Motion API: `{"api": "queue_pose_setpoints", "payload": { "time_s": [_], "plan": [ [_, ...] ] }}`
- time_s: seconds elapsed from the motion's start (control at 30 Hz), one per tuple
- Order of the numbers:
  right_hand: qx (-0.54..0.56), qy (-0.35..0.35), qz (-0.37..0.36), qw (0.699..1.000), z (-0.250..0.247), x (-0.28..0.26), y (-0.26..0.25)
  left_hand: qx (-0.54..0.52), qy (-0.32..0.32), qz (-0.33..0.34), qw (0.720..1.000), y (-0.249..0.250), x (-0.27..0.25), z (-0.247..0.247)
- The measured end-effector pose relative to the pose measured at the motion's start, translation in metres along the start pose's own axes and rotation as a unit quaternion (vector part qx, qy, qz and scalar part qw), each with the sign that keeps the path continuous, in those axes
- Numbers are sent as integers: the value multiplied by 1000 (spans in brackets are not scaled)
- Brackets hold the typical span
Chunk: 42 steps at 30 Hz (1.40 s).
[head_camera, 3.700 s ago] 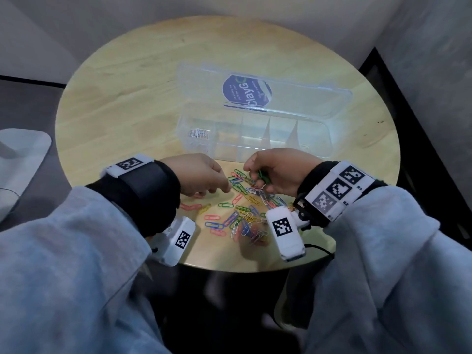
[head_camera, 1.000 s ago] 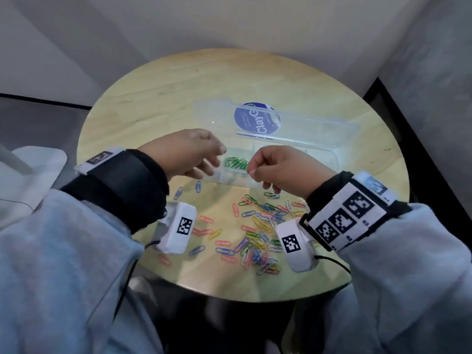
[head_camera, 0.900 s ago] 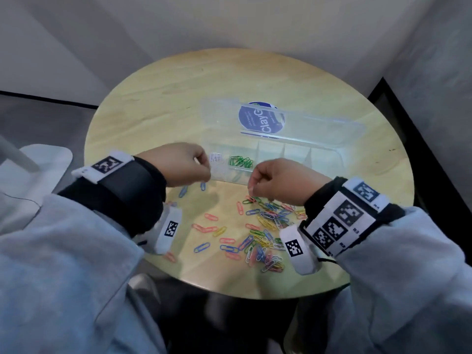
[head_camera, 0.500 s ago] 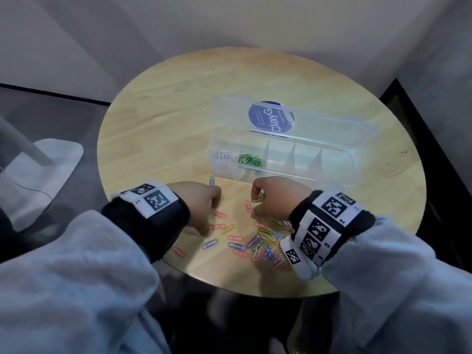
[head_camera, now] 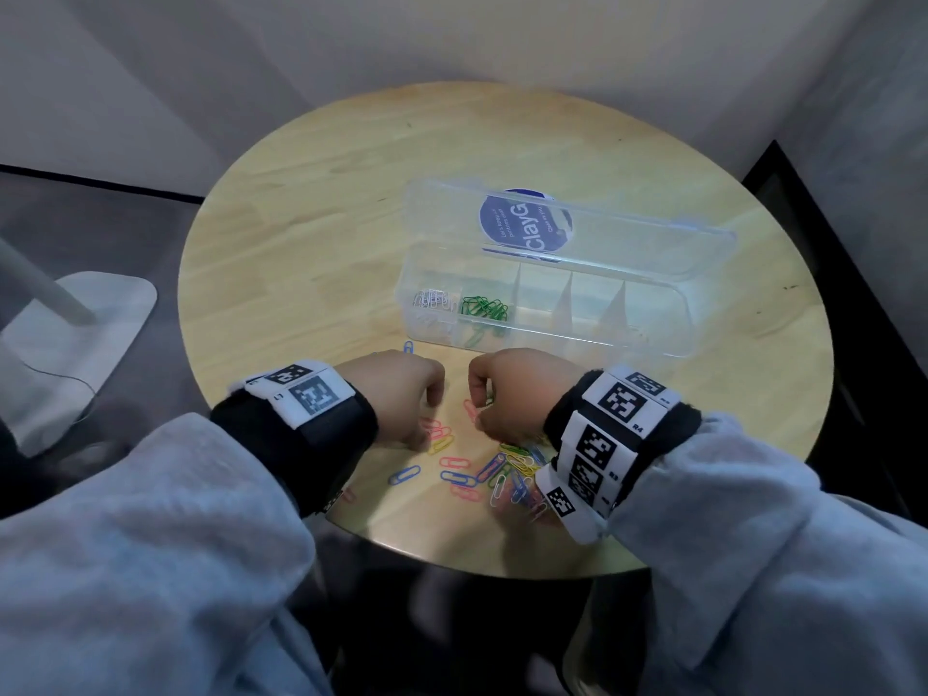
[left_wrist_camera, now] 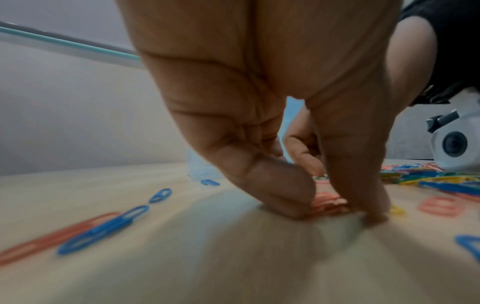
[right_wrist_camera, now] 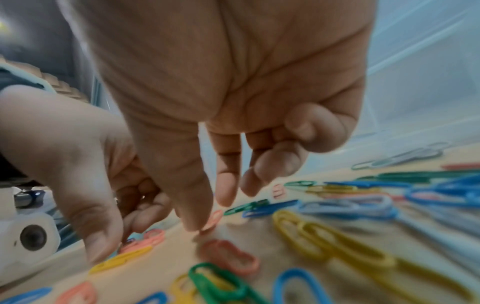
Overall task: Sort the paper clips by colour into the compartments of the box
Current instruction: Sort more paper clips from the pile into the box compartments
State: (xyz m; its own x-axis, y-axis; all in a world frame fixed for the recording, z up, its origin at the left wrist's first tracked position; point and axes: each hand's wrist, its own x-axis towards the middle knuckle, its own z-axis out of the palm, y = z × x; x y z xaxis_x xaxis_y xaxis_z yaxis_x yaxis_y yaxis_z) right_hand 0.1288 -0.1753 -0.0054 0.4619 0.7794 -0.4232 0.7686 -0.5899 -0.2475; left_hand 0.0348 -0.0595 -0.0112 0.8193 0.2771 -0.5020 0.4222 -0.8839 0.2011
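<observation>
The clear compartment box (head_camera: 678, 313) lies open on the round table. Its leftmost cell holds white clips (head_camera: 432, 298) and the one beside it green clips (head_camera: 484, 308). The mixed pile of coloured paper clips (head_camera: 507, 469) lies near the front edge. My left hand (head_camera: 422, 434) is down on the table left of the pile. There its thumb and a finger (left_wrist_camera: 335, 207) pinch pink clips (left_wrist_camera: 327, 202) against the wood. My right hand (head_camera: 507, 389) hovers over the pile with fingers pointing down. Its thumb tip (right_wrist_camera: 210, 214) touches a pink clip (right_wrist_camera: 214, 219) and nothing is held.
The box lid (head_camera: 525, 226) with a blue label lies flat behind the cells. A lone blue clip (head_camera: 409, 348) sits by the box's front wall. The table's front edge (head_camera: 452, 555) is just behind the pile. A white stand base (head_camera: 75, 334) is on the floor to the left.
Both hands have come back from the box to the pile near the front edge. Green clips now lie in the second cell. The left hand has closed on pink clips.
</observation>
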Motion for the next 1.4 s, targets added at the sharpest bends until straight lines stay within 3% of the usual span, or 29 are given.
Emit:
{"api": "queue_pose_setpoints", "payload": {
  "time_s": [0.6,0.67,0.77,0.83,0.93,1.1,1.17,1.23,1.27,1.33,1.4],
  "plan": [
    [-22,-86,-14,996,-1,-4,-5,1,-21,4,1000,2,-3,-2],
    [31,-83,-12,996,-9,-6,2,-26,-29,9,999,-1,-3,-4],
    [214,-87,2,973,-21,-9,16,-93,-29,18,995,-6,-6,-12],
    [350,-101,17,931,-25,-12,23,-190,-33,32,981,-8,-7,-20],
    [474,-110,48,872,-29,-18,29,-365,-41,33,930,-10,-9,-31],
    [526,-67,73,845,-33,-32,30,-519,-43,8,854,-15,-11,-38],
    [450,-51,72,889,-32,-36,29,-562,-52,-8,825,-17,-11,-39],
    [275,-30,78,958,-33,-43,30,-587,-51,-19,807,-17,-12,-39],
    [202,-18,80,976,-33,-46,31,-586,-46,-24,809,-17,-12,-39],
    [128,7,79,989,-32,-51,34,-547,-33,-29,836,-17,-11,-38],
    [102,13,87,991,-28,-50,36,-430,-26,-18,902,-15,-11,-36]
  ]
}}
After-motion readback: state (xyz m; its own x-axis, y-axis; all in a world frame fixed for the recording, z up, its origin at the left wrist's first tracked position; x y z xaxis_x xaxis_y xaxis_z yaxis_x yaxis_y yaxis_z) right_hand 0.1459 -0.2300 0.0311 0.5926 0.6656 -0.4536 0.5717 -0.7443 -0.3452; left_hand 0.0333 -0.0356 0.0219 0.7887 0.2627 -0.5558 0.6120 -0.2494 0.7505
